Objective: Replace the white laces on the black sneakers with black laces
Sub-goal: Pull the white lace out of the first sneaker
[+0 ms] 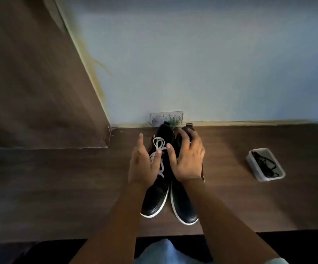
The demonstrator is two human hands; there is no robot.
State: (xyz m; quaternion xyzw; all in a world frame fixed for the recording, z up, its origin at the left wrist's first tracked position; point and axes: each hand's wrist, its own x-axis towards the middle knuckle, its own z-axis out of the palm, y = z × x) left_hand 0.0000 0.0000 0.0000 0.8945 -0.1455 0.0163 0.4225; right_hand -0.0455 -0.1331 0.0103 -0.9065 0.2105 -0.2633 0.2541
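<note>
**Pair of black sneakers on desk, both hands at the laces**

Item 1. We record two black leather-look sneakers with white sole edging, standing side by side and touching on a dark brown wood-grain desk (59, 187), toes pointing toward us. The left sneaker (155, 199) sits under our left hand; the right sneaker (183, 204) sits under our right hand.

Item 2. White flat shoelace (158, 144), threaded in the left sneaker, its loops standing just beyond the left thumb and between the two hands. Whether the right sneaker carries a lace we cannot tell; the right hand covers it.

Item 3. Left hand (143, 164): fingers straight and relaxed, held against the outer side of the left sneaker, thumb lying across the white lace. It grips nothing.

Item 4. Right hand (187, 161): fingers spread and draped over the upper and collar of the right sneaker, thumb reaching toward the white lace.

Item 5. Clear rectangular plastic tub (265, 164), well to the right of the right hand, resting on the desk and holding coiled black laces (266, 163).

Item 6. White wall socket plate (165, 118), on the pale blue wall just beyond both hands.
</note>
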